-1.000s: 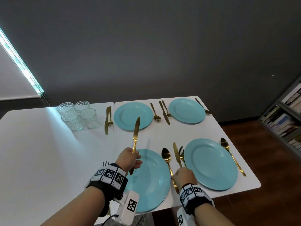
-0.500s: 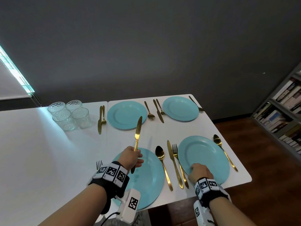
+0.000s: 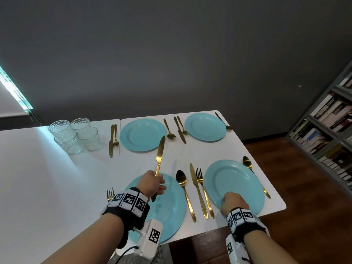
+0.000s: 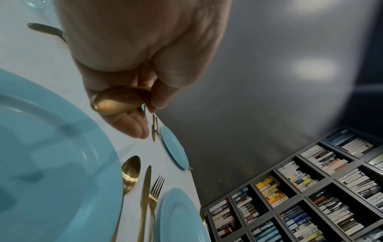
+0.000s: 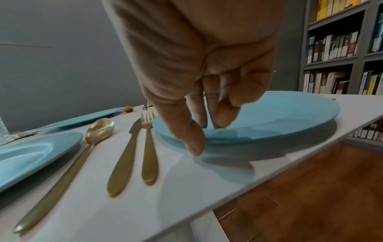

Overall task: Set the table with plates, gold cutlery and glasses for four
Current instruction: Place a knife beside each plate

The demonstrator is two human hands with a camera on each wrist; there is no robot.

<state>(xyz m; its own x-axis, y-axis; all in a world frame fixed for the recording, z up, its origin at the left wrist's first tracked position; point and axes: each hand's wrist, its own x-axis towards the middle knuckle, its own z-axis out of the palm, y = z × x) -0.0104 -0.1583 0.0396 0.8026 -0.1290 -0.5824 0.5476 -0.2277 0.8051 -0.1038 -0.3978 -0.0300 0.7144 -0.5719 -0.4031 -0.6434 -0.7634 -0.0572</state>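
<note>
My left hand (image 3: 155, 182) grips a gold knife (image 3: 160, 155) by its handle (image 4: 116, 103), blade pointing away, held in the air over the near-left blue plate (image 3: 171, 206). My right hand (image 3: 233, 201) is at the near-left rim of the near-right blue plate (image 3: 238, 180). In the right wrist view its fingers (image 5: 219, 121) lie on the plate (image 5: 279, 111) and the thumb sits outside the rim, pinching it. A spoon (image 3: 182, 180), a knife (image 3: 198, 191) and a fork (image 3: 202, 187) lie between the two near plates. Several glasses (image 3: 76, 136) stand clustered at the far left.
Two far plates (image 3: 142, 134) (image 3: 205, 126) have gold cutlery beside them. A fork (image 3: 110, 194) lies left of the near-left plate, a spoon (image 3: 247, 162) right of the near-right one. The white table (image 3: 38, 187) ends close to the right; a bookshelf (image 3: 327, 130) stands beyond.
My right hand left the cutlery between the near plates and moved right onto the near-right plate's rim. My left hand still holds the knife up in about the same place.
</note>
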